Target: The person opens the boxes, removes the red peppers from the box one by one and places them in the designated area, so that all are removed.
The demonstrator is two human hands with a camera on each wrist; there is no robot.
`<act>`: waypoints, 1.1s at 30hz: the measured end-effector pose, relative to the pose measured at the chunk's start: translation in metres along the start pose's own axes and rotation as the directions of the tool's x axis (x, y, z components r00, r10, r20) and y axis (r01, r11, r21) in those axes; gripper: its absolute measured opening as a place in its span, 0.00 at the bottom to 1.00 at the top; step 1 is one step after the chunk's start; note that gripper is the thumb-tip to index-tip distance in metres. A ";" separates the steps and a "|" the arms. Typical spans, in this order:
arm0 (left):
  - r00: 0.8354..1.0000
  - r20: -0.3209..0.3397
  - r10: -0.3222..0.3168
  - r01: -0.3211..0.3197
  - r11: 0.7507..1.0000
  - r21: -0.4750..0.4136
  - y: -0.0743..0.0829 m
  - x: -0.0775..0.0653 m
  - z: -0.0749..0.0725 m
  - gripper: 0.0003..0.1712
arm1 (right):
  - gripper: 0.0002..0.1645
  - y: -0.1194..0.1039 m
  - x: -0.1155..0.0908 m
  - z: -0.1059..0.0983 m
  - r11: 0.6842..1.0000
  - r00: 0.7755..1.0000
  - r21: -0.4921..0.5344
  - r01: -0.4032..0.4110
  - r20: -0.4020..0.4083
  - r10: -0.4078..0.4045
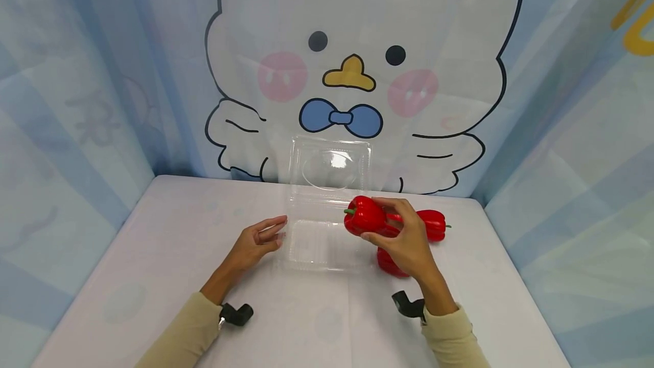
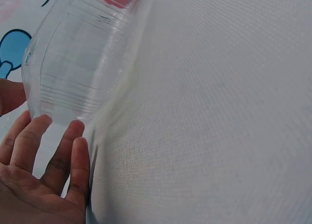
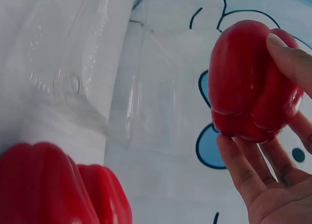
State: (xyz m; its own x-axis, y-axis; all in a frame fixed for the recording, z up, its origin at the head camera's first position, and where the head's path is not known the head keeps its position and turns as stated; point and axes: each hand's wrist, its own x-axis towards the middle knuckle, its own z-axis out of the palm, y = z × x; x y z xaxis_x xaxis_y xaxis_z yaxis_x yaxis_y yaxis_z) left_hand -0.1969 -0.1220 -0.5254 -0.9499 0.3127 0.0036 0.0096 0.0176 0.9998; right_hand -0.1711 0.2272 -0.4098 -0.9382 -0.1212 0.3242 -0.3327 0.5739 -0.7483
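My right hand [image 1: 403, 237] grips a red bell pepper [image 1: 365, 216] between thumb and fingers, its green stem facing left, over the right side of a clear plastic clamshell container [image 1: 309, 243]. In the right wrist view the thumb presses one side of the pepper [image 3: 243, 78] and the fingers support its blunt end. The container lies open, its hinged lid [image 1: 327, 166] raised at the back. At the container's left edge is my left hand [image 1: 258, 241], fingers loosely extended, with fingertips right at the clear wall [image 2: 73, 87] in the left wrist view.
Right of the container lie more red bell peppers, one toward the back [image 1: 434, 225] and one nearer the front [image 1: 390, 264], partly hidden by my right hand. A white cloth covers the table [image 1: 168, 260]. Behind it hangs a curtain [image 1: 460, 44] printed with a cartoon bird.
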 end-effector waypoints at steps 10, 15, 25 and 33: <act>1.000 0.006 0.005 -0.005 1.000 -0.002 0.000 0.000 0.000 0.36 | 0.46 0.012 -0.010 -0.031 0.999 0.998 -0.022 -0.040 -0.055 0.039; 1.000 0.008 0.009 -0.009 1.000 0.001 0.001 0.000 0.001 0.35 | 0.46 0.026 -0.017 -0.044 0.993 0.993 -0.075 -0.087 -0.080 0.081; 1.000 -0.012 -0.017 0.017 1.000 0.018 0.000 0.002 0.002 0.36 | 0.46 0.047 -0.036 -0.067 0.987 0.984 -0.108 -0.119 -0.148 0.103; 0.999 -0.017 -0.035 0.035 0.999 0.020 0.000 0.002 0.002 0.35 | 0.47 0.068 -0.050 -0.083 0.965 0.967 -0.161 -0.209 -0.179 0.179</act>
State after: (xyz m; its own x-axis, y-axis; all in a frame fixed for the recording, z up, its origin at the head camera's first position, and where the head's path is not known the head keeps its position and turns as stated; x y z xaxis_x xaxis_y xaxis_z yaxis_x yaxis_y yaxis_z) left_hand -0.1980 -0.1197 -0.5251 -0.9548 0.2956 -0.0309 -0.0178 0.0471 0.9987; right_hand -0.1389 0.3392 -0.4286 -0.9501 0.1308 0.2832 -0.1099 0.7092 -0.6963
